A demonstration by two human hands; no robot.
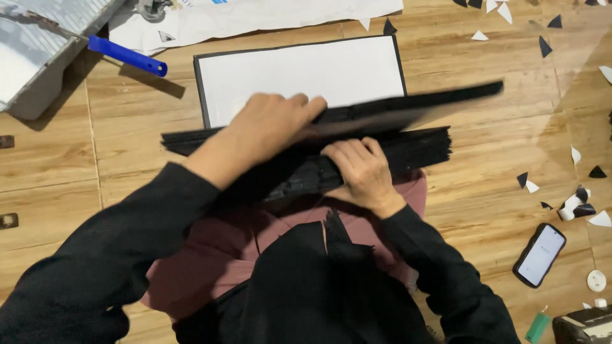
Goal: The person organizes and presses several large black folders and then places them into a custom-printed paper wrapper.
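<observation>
Black sheets make up the stack lying across the person's lap, where the right hand has its grip closed over the near edge and the left hand presses flat, fingers spread, on one blurred black sheet lifted off the top. Just beyond, one white board with a black border lies on the tan wooden floor, with large white paper and one blue handle of a grey cutter at the far left. Small black and white triangular scraps litter the floor to the right, near one phone with a lit screen.
</observation>
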